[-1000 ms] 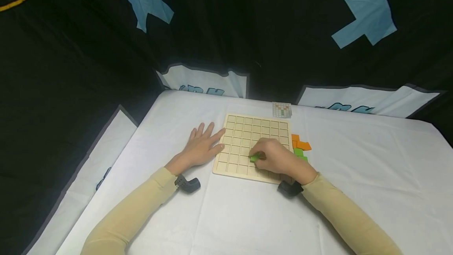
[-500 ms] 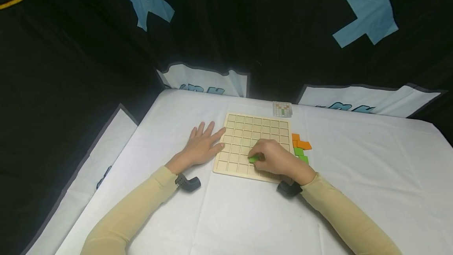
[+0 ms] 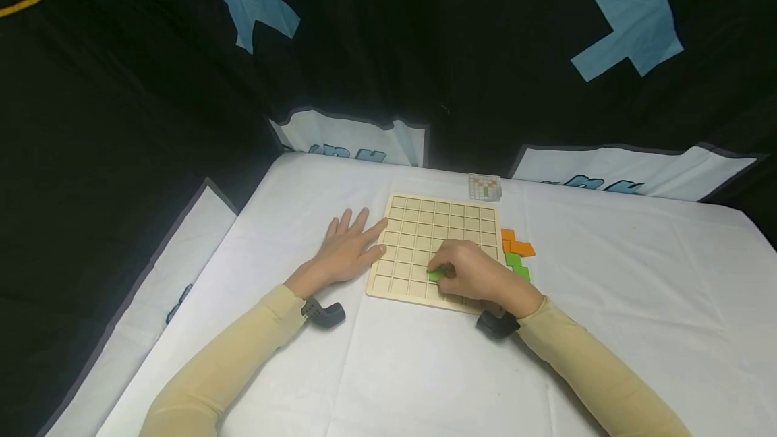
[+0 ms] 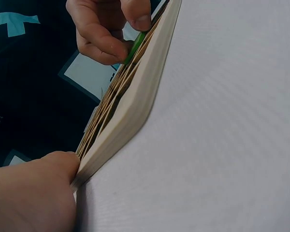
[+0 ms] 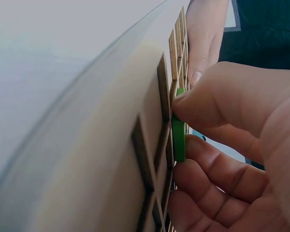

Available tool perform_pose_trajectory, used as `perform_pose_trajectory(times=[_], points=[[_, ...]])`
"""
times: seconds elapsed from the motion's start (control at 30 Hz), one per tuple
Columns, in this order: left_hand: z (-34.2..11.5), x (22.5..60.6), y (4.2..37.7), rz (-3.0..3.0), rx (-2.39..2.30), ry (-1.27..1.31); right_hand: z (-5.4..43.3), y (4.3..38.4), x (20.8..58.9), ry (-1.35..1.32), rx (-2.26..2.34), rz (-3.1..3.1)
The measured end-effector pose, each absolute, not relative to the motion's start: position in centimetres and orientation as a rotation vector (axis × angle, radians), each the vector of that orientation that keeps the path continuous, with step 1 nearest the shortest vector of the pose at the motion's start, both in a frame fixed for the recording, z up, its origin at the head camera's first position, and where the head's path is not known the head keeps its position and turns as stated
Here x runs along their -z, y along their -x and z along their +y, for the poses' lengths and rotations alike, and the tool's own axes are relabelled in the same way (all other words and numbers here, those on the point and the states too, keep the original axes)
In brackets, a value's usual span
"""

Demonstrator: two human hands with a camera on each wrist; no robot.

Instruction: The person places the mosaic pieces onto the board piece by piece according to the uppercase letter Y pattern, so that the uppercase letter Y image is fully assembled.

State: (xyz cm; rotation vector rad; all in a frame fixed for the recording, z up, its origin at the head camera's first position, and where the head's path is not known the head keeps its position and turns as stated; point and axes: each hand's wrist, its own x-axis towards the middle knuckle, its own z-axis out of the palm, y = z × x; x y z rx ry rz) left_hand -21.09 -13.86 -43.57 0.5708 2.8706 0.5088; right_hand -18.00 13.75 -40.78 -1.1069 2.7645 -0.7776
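A pale wooden grid board lies on the white table. My right hand is over its lower middle, thumb and fingers pinching a green tile. In the right wrist view that green tile sits between thumb and fingertips, at the grid's surface; whether it is down in a cell I cannot tell. My left hand lies with fingers spread at the board's left edge, its index finger and thumb touching the rim. The left wrist view shows its thumb against the board's side.
Orange tiles and more green tiles lie against the board's right side. A small patterned grid card is behind the board's far right corner. Black cloth with blue tape hangs behind the white tablecloth.
The right hand keeps its pinch on the green tile, which has shifted only very slightly over the same part of the board. The left hand stays at the board's left edge.
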Motion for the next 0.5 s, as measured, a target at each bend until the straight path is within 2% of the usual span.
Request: perform_pose_trajectory(times=[0.5], points=[[-13.91, 43.56, 21.02, 2.876, -0.512, -0.578, 13.75, 17.88, 40.82, 1.110, 0.779, 2.764]])
